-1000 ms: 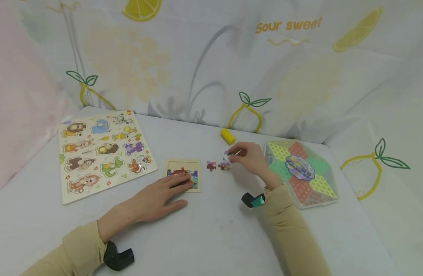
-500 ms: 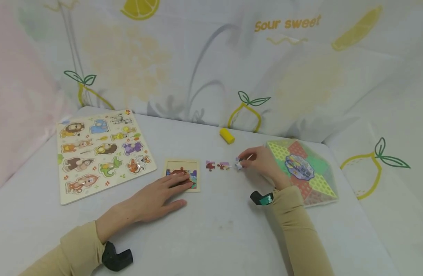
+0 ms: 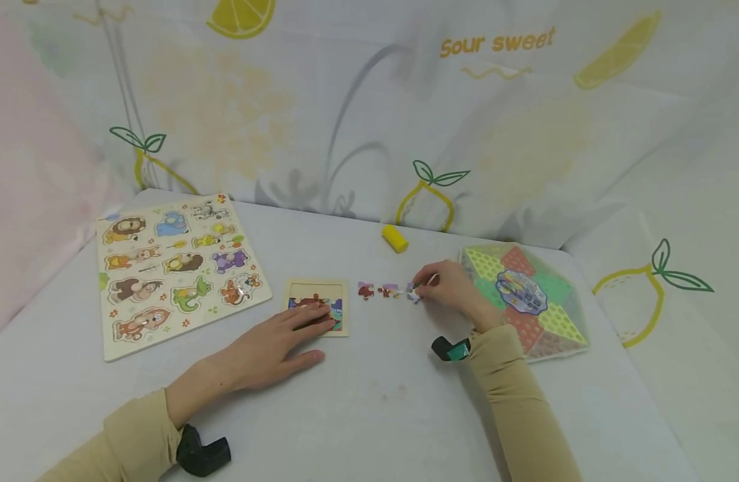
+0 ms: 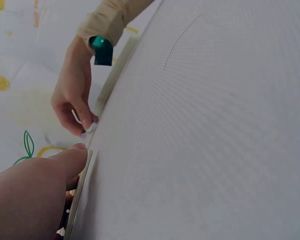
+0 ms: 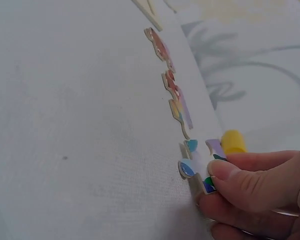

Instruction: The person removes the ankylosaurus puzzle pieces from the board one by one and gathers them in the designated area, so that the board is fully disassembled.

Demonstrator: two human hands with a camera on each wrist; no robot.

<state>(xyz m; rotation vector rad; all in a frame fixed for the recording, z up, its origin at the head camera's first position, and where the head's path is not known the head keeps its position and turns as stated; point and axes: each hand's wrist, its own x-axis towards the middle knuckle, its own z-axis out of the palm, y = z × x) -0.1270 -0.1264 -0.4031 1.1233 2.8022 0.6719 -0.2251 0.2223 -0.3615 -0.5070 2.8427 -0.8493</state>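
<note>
An animal board (image 3: 172, 280) is lying near the table's (image 3: 375, 435) far-left corner. The left hand (image 3: 273, 351) is resting on the puzzle tray (image 3: 345, 314), fingers extended, thumb apart. Beyond the tray's right edge, two loose pieces (image 3: 366, 290) are lying. The right hand (image 3: 454, 292) is pinching a third piece (image 5: 200, 161), holding it farther right than a second ago. The backdrop (image 3: 309, 100) is reading "Sour sweet". Toward the table's right edge, a game box (image 3: 484, 289) is showing an illegible label (image 3: 522, 292).

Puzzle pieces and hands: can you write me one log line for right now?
left hand: rests on small puzzle | right hand: pinches loose piece | two other pieces: on table
</note>
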